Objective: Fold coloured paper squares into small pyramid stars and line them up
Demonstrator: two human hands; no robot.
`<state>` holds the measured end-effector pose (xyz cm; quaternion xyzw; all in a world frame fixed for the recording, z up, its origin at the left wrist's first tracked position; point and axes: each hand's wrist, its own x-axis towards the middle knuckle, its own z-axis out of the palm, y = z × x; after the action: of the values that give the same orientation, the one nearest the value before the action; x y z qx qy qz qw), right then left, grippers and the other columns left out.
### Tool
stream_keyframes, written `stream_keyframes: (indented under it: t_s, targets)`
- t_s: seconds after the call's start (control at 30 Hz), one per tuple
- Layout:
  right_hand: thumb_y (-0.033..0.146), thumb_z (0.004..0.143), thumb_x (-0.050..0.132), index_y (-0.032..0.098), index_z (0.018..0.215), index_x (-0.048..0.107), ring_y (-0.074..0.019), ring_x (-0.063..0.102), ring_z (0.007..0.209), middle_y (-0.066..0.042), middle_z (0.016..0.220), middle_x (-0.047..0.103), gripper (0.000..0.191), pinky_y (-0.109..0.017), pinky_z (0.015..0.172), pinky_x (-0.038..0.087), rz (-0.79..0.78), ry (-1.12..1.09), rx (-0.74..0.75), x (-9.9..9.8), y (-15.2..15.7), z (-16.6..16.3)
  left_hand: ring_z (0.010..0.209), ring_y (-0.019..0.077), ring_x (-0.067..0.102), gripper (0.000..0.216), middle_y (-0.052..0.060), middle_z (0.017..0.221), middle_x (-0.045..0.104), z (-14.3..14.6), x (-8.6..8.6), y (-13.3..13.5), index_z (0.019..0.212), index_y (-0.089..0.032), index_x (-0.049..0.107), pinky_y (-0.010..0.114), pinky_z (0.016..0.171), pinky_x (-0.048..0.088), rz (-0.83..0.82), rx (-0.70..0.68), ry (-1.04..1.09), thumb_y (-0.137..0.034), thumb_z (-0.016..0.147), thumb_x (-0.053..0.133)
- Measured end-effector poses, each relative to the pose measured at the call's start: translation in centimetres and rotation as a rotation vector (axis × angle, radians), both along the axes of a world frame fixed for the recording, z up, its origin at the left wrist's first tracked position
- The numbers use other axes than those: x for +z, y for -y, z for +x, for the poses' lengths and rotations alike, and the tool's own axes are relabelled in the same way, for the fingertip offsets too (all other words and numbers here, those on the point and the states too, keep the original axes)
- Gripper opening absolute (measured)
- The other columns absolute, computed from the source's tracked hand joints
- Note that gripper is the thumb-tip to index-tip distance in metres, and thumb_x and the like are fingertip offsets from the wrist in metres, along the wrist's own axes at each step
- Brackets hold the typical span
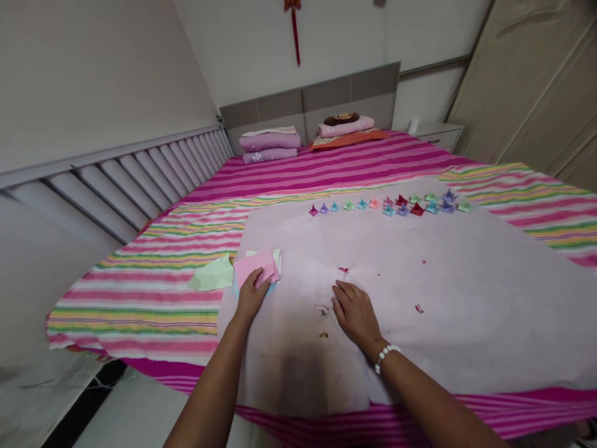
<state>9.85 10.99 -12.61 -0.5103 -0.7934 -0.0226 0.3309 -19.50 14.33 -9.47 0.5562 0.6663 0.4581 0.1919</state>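
Observation:
My left hand (252, 294) is at the right edge of a small stack of square papers, fingers closed on the pink paper (252, 266) on top. Pale and light-blue sheets stick out from under it. A light-green paper (213, 274) lies just left of the stack, partly on the striped cover. My right hand (357, 313), with a white bead bracelet at its wrist, rests on the pale sheet (466, 348) and holds nothing; its fingers are stretched out. Just beyond its fingertips lies a small dark-red scrap (344, 270).
Small folded paper pieces (417, 209) in several colours line the far side of the sheet. Tiny scraps (419, 308) are scattered about. Folded bedding (270, 143) sits by the headboard (326, 93). A white slatted rail (135, 180) borders the left side.

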Motion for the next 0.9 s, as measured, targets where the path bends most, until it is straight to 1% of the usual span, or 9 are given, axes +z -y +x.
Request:
stream_keyframes:
  t_s: [0.1, 0.2, 0.3, 0.4, 0.53, 0.67, 0.73, 0.8, 0.9]
  targets:
    - [0.026, 0.095, 0.043, 0.013, 0.116, 0.063, -0.0279, 0.053, 0.114, -0.014, 0.124, 0.064, 0.032, -0.044, 0.095, 0.04, 0.009, -0.008, -0.003, 0.0, 0.0, 0.0, 0.116, 0.0255, 0.058, 0.03, 0.01, 0.116, 0.068, 0.3, 0.6, 0.2, 0.102, -0.017, 0.068, 0.042, 0.106, 0.039, 0.024, 0.021, 0.056, -0.034, 0.079, 0.062]
    - [0.026, 0.095, 0.043, 0.014, 0.116, 0.063, -0.028, 0.054, 0.114, -0.015, 0.123, 0.064, 0.032, -0.044, 0.094, 0.041, 0.006, -0.01, -0.004, 0.0, 0.0, 0.0, 0.098, 0.0218, 0.063, 0.02, 0.004, 0.091, 0.071, 0.4, 1.8, 0.5, 0.082, -0.017, 0.067, 0.035, 0.095, 0.046, 0.075, 0.065, 0.13, -0.035, 0.081, 0.058]
    - [0.026, 0.095, 0.043, 0.014, 0.116, 0.063, -0.0283, 0.054, 0.114, -0.015, 0.123, 0.064, 0.031, -0.044, 0.094, 0.041, -0.009, -0.005, -0.001, 0.2, 0.0, 0.0, 0.078, 0.0167, 0.06, 0.027, -0.002, 0.062, 0.058, 0.0, 3.4, 0.9, 0.063, -0.018, 0.055, 0.027, 0.076, 0.05, 0.156, 0.176, 0.23, -0.037, 0.083, 0.055]
    - [0.025, 0.094, 0.043, 0.015, 0.116, 0.063, -0.0284, 0.054, 0.114, -0.014, 0.124, 0.063, 0.031, -0.044, 0.094, 0.041, -0.02, -0.013, 0.004, 0.3, 0.0, 0.0, 0.068, 0.0125, 0.057, 0.029, -0.006, 0.055, 0.049, -0.5, 5.2, 1.3, 0.064, -0.02, 0.049, 0.021, 0.067, 0.05, 0.244, 0.291, 0.373, -0.038, 0.087, 0.05]
    - [0.025, 0.094, 0.043, 0.016, 0.116, 0.063, -0.0289, 0.053, 0.115, -0.015, 0.124, 0.064, 0.031, -0.046, 0.094, 0.041, -0.016, -0.036, 0.012, 0.3, 0.1, 0.1, 0.079, 0.0137, 0.066, 0.022, -0.001, 0.067, 0.064, -0.1, 7.4, 2.1, 0.077, -0.02, 0.056, 0.024, 0.073, 0.054, 0.293, 0.269, 0.584, -0.033, 0.091, 0.045]
    - [0.023, 0.093, 0.045, 0.014, 0.115, 0.064, -0.0288, 0.053, 0.115, -0.015, 0.123, 0.064, 0.03, -0.046, 0.096, 0.041, -0.046, -0.078, 0.026, 0.4, -0.1, 0.1, 0.115, 0.0174, 0.061, 0.021, 0.008, 0.1, 0.074, 1.8, 8.9, 4.2, 0.094, -0.018, 0.065, 0.029, 0.096, 0.051, 0.196, 0.025, 1.085, -0.026, 0.092, 0.046]
    - [0.022, 0.092, 0.047, 0.014, 0.113, 0.065, -0.0283, 0.054, 0.114, -0.014, 0.122, 0.065, 0.029, -0.046, 0.095, 0.042, -0.087, -0.125, 0.04, 0.7, -0.2, 0.2, 0.123, 0.0168, 0.056, 0.023, 0.007, 0.106, 0.074, 3.2, 9.3, 5.6, 0.101, -0.019, 0.066, 0.029, 0.098, 0.05, 0.113, -0.027, 1.194, -0.026, 0.093, 0.045]
    - [0.023, 0.091, 0.048, 0.015, 0.109, 0.066, -0.0278, 0.056, 0.112, -0.014, 0.119, 0.066, 0.027, -0.046, 0.094, 0.044, -0.134, -0.199, 0.056, 1.4, -0.2, 0.3, 0.123, 0.0159, 0.056, 0.024, 0.007, 0.108, 0.074, 4.8, 9.5, 6.9, 0.106, -0.019, 0.065, 0.027, 0.097, 0.051, 0.072, -0.035, 1.222, -0.026, 0.094, 0.046]
    - [0.029, 0.091, 0.049, 0.017, 0.107, 0.067, -0.029, 0.057, 0.111, -0.014, 0.115, 0.067, 0.027, -0.049, 0.094, 0.043, -0.152, -0.362, 0.052, 3.5, 0.8, 0.6, 0.109, 0.0163, 0.065, 0.021, 0.006, 0.104, 0.074, 7.4, 9.5, 8.5, 0.105, -0.018, 0.065, 0.025, 0.091, 0.054, 0.015, -0.047, 1.205, -0.027, 0.091, 0.052]
